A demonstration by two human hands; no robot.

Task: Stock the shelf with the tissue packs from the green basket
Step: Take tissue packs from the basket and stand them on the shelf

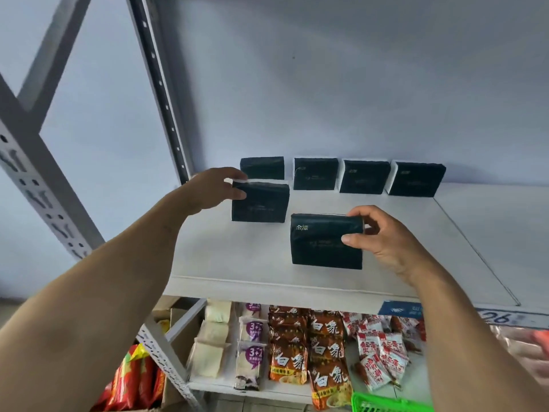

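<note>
From the head camera we see both our hands up at the white shelf (pixel 341 281), each with a dark tissue pack. Our left hand (pixel 212 190), at about ten o'clock from the picture's centre, grips the left end of one pack (pixel 261 202), fingers curled over its top edge and front, and the pack stands upright on the shelf board. Our right hand (pixel 383 236), near four o'clock, pinches the right end of a second pack (pixel 323 242) between thumb and fingers; that pack stands upright nearer the front edge. Behind them, toward twelve o'clock, a row of four more packs (pixel 341 175) stands against the back wall, each a little apart from its neighbour. At six o'clock, a corner of the green basket (pixel 389 402) shows at the bottom edge. The lower shelf (pixel 208 385) holds snack and noodle packets (pixel 326 352) in rows.
</note>
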